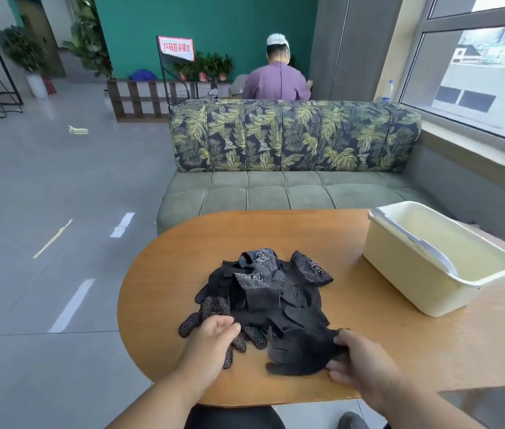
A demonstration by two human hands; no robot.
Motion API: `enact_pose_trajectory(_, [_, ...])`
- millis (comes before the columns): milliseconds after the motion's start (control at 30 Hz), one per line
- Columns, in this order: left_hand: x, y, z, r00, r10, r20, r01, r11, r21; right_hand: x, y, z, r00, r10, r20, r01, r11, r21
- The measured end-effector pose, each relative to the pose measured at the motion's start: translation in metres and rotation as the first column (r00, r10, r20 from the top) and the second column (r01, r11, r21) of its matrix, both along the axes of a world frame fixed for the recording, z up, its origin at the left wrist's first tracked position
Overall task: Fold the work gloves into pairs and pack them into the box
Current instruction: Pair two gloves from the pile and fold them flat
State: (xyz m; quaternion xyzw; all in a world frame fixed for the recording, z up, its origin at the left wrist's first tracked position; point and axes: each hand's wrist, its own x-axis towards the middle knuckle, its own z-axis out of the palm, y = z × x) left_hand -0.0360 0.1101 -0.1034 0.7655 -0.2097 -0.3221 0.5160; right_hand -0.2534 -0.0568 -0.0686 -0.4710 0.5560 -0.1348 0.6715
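Note:
A heap of black work gloves (271,292) with white grip dots lies in the middle of the oval wooden table (368,320). My left hand (211,342) rests on a dotted glove (246,337) at the heap's near left edge, fingers loosely spread over it. My right hand (356,359) pinches the cuff of a plain black glove (300,351) lying flat at the heap's near side. A cream plastic box (430,289) stands open and empty at the table's right, a grey handle across its rim.
A green sofa (276,193) with a leaf-print back stands beyond the table. A person in a purple top sits behind it, facing away. A window ledge (477,153) runs along the right. Grey tiled floor (43,243) lies to the left.

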Motion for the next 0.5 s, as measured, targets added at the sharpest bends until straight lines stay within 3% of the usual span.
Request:
enact_pose_trajectory(167, [0.001,-0.009,-0.022,0.931,-0.077,0.356,0.022,0.987,0.158,-0.019,-0.009,-0.009,0.996,0.054,-0.067,-0.058,0.996,-0.061])
enact_pose_trajectory(333, [0.005,-0.019,-0.008,0.833,-0.062,0.550,-0.073,0.973,0.219,-0.030,-0.022,-0.009,0.983,0.149,-0.111,-0.155,0.986,-0.055])
enact_pose_trajectory(500, [0.004,-0.043,0.012,0.610,-0.110,0.785,-0.060,0.981,0.184,-0.035,-0.028,-0.020,0.981,0.166,-0.104,-0.175,0.981,-0.087])
